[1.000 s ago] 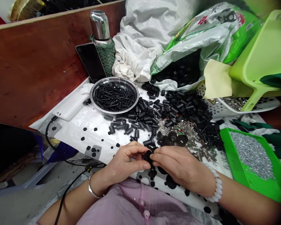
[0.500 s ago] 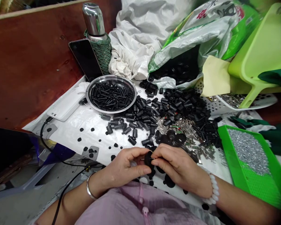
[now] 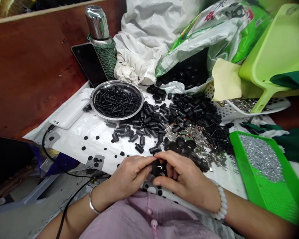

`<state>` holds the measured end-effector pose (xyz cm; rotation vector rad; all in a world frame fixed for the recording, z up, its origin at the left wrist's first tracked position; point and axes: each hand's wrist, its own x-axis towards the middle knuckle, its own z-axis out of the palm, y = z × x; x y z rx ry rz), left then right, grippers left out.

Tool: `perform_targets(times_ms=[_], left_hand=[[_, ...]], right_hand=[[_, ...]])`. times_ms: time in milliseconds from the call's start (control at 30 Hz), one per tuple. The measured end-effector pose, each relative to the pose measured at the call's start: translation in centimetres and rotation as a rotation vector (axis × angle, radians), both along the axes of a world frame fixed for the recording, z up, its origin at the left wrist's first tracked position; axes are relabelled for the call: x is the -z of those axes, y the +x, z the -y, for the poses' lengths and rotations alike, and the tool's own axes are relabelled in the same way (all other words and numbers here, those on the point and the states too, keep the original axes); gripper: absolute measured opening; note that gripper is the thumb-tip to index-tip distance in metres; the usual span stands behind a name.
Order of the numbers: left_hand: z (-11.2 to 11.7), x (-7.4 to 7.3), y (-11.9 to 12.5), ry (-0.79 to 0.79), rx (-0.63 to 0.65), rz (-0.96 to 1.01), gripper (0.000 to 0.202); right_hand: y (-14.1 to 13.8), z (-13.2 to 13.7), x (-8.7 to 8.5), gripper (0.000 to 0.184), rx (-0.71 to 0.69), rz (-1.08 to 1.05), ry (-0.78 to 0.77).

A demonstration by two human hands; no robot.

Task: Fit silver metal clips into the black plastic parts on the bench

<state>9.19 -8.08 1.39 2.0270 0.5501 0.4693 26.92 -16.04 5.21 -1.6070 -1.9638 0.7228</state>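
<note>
Left hand (image 3: 131,176) and right hand (image 3: 186,181) closed together on a black rubber piece (image 3: 156,168), held just above a white plastic sheet (image 3: 72,146) — right fingers now curled further over it than before, hands closer, piece more hidden, loose black sleeves (image 3: 149,121) just ahead.

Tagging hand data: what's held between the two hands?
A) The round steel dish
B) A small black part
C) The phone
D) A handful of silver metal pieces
B: the left hand and right hand meet with their fingers around a small black part, held up just above the sheet.
</note>
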Motion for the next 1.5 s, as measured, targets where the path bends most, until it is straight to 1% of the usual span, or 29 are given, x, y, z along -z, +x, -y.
perform_targets(times_ms=[133,233,367,467,500,567,633,667,700,800,833,900,967,1033,1067,1133,1200,1267,1333,1433,1500], left_hand=[[0.0,0.0,-0.1,0.109,-0.053,-0.020,0.028],[0.0,-0.2,-0.2,0.218,-0.065,-0.010,0.022],[0.1,0.3,-0.1,0.337,-0.062,0.117,0.021],[0.1,1.0,0.2,0.418,-0.116,0.268,0.019],[0.1,1.2,0.3,0.421,-0.133,0.305,0.018],[0.1,1.2,0.5,0.379,-0.148,0.336,0.017],[0.0,0.8,0.6,0.314,-0.151,0.344,0.015],[0.0,0.6,0.7,0.285,-0.150,0.342,0.015],[0.0,0.4,0.7,0.260,-0.148,0.338,0.015],[0.0,0.0,0.9,0.220,-0.123,0.321,0.018],[0.0,-0.1,1.0,0.222,-0.113,0.317,0.020],[0.0,-0.1,1.0,0.242,-0.096,0.308,0.021],[-0.1,-0.1,0.8,0.268,-0.075,0.290,0.018],[-0.3,0.0,0.2,0.297,-0.074,0.254,0.018],[-0.6,0.0,-0.2,0.319,-0.099,0.233,0.020],[-1.2,0.3,-1.0,0.386,-0.197,0.172,0.023],[-1.9,0.6,-1.7,0.470,-0.286,0.073,0.023],[-2.4,0.8,-1.9,0.529,-0.322,-0.071,0.022],[-2.5,0.8,-1.4,0.536,-0.364,-0.253,0.028],[-2.4,0.4,0.1,0.506,-0.440,-0.534,0.048],[-2.5,0.2,1.1,0.499,-0.447,-0.648,0.051]], right_hand=[[-0.6,0.4,0.1,0.040,0.010,0.026,0.060],[-0.6,0.4,0.0,0.040,-0.018,0.045,0.122],[-0.7,0.3,0.2,0.040,-0.062,0.116,0.237],[-1.0,0.1,0.3,0.040,-0.062,0.186,0.299],[-1.1,0.0,0.2,0.040,-0.062,0.201,0.311],[-1.0,-0.1,-0.2,0.044,-0.056,0.213,0.311],[-0.7,-0.1,-0.8,0.053,-0.026,0.190,0.298],[-0.6,0.0,-1.0,0.054,-0.004,0.161,0.285],[-0.4,0.0,-1.2,0.052,0.015,0.123,0.281],[-0.1,0.2,-1.2,0.024,0.031,0.030,0.241],[-0.1,0.3,-1.0,0.019,0.020,0.017,0.226],[-0.1,0.2,-0.6,0.014,-0.004,0.004,0.210],[0.0,0.2,-0.2,0.013,0.001,-0.015,0.199],[0.2,0.2,-0.1,0.012,0.038,-0.042,0.199],[0.4,0.2,-0.1,0.011,0.067,-0.054,0.205],[1.0,0.3,-0.3,0.010,0.138,-0.064,0.217],[1.7,0.4,-0.5,0.008,0.209,-0.068,0.228],[2.2,0.6,-0.7,0.007,0.261,-0.077,0.242],[2.6,0.8,-0.7,0.007,0.287,-0.085,0.254],[2.7,1.0,-0.6,0.007,0.282,-0.079,0.253],[2.7,1.2,-0.5,0.007,0.269,-0.076,0.247]])
